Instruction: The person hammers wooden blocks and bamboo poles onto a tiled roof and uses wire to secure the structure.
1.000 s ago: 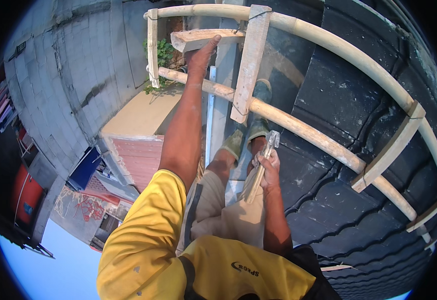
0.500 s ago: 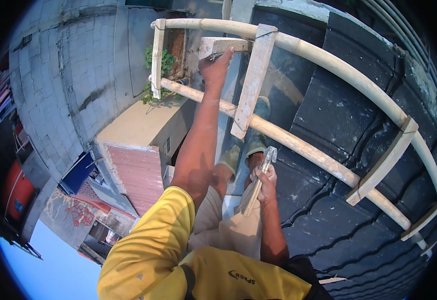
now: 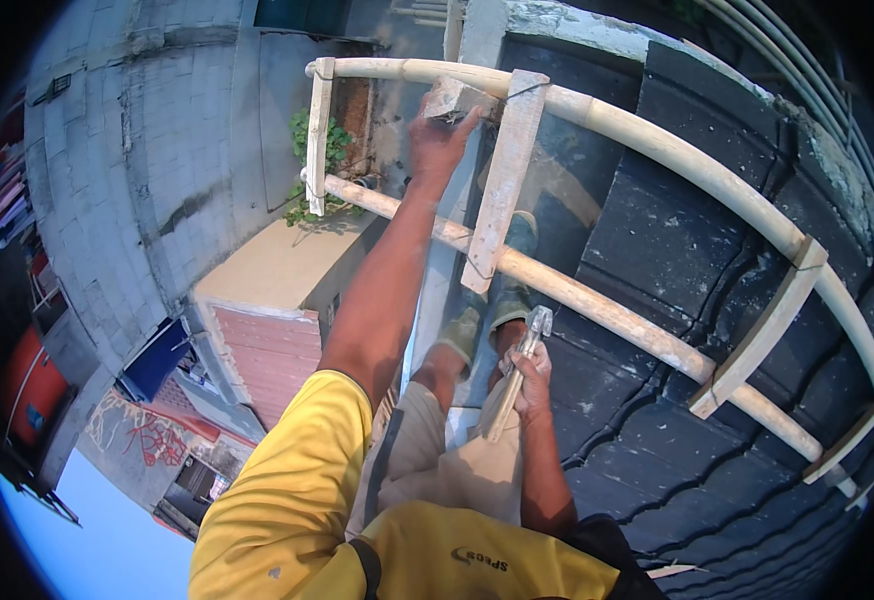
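Observation:
My left hand (image 3: 439,150) reaches out between the two poles of a bamboo ladder (image 3: 599,308). Its fingers and thumb grip a rough, pale block (image 3: 460,100); whether this is wood or masonry I cannot tell. The block lies just below the far pole, and its right end meets or passes behind a flat wooden rung (image 3: 505,180). Close to my right knee, my right hand (image 3: 533,385) is closed around a hammer (image 3: 504,412), metal head up and pale handle pointing down toward my lap.
Dark roof tiles (image 3: 647,440) slope away on the right under the ladder. My boots (image 3: 512,290) stand below the near pole. To the left, a beige ledge (image 3: 267,262) tops a pink wall, with a green plant (image 3: 325,150) behind it. A grey roof (image 3: 147,160) lies farther left.
My left hand has shifted right with the block, bringing it nearer the rung and turning it a little. The right hand keeps its hold on the hammer, hardly moved.

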`<state>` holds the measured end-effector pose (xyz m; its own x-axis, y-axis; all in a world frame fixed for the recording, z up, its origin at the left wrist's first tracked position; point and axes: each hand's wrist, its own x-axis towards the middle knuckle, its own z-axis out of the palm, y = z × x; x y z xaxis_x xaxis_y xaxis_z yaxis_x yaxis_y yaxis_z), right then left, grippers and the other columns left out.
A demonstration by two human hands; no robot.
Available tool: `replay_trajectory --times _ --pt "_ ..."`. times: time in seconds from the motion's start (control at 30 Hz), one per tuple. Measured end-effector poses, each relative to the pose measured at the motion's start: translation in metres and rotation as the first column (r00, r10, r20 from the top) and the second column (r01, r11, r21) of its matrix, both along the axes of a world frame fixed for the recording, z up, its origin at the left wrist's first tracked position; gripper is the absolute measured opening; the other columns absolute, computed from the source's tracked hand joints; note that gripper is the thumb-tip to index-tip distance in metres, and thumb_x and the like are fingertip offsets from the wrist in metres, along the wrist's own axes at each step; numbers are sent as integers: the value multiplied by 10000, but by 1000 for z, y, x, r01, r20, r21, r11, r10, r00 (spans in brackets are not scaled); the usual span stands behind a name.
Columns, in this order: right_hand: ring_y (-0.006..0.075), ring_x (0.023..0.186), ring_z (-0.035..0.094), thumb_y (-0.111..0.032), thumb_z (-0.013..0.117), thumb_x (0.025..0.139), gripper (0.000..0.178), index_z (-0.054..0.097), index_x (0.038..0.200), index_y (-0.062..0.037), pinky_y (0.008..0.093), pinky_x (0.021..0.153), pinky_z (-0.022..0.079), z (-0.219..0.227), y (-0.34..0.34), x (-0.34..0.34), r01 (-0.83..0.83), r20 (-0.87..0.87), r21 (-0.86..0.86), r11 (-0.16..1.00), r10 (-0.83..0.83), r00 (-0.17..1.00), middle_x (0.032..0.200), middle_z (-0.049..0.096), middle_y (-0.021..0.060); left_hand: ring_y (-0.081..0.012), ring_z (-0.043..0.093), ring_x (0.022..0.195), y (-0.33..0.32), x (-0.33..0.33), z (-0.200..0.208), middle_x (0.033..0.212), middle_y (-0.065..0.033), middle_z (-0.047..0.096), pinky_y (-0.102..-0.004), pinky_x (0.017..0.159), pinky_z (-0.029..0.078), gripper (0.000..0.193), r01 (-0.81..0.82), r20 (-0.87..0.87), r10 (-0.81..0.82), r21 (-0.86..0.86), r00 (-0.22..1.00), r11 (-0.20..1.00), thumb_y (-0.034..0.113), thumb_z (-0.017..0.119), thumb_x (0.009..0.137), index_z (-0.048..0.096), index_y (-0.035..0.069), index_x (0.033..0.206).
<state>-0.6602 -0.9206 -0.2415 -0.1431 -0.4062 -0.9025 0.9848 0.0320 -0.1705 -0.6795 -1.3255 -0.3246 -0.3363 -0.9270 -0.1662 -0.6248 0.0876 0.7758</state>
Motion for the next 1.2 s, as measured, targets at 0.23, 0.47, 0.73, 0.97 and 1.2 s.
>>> replay_trajectory --times 0.23,0.47,0.73,0.97,1.2 --pt "155 730 592 11 709 810 355 518 1100 -63 310 657 529 4 3 1 -18 -4 48 999 18 1000 868 584 56 -372 647 911 23 -7 -6 936 -156 662 -448 801 521 369 -44 -93 28 -172 995 984 303 777 807 657 27 1020" --pt "166 708 626 48 688 817 375 497 1127 -47 296 629 549 3 4 2 13 5 25 1000 -13 1000 893 611 71 -375 647 901 18 -16 -9 927 -162 655 -440 788 521 379 -15 -46 7 -162 999 987 320 766 829 636 26 1031" --pt "151 712 581 17 707 818 400 512 1155 -72 318 640 520 3 7 6 5 0 33 999 -5 1000 860 567 48 -381 656 880 19 -19 3 942 -167 639 -439 766 519 407 22 -120 -44 -180 992 983 342 755 845 611 17 1043" --pt "148 710 581 9 702 820 358 496 1099 -79 311 653 525 7 1 3 13 -1 14 1000 -13 1000 854 569 53 -356 668 902 15 -15 -10 978 -149 633 -426 762 518 423 48 -134 -74 -183 988 982 319 768 845 613 13 1093" --pt "156 721 610 5 707 815 387 483 1122 -69 308 662 553 4 8 10 25 -1 48 999 -25 1000 878 584 61 -273 707 873 20 -20 -16 963 -154 730 -370 812 526 472 -54 -156 42 -71 987 996 347 807 812 669 -27 1063"
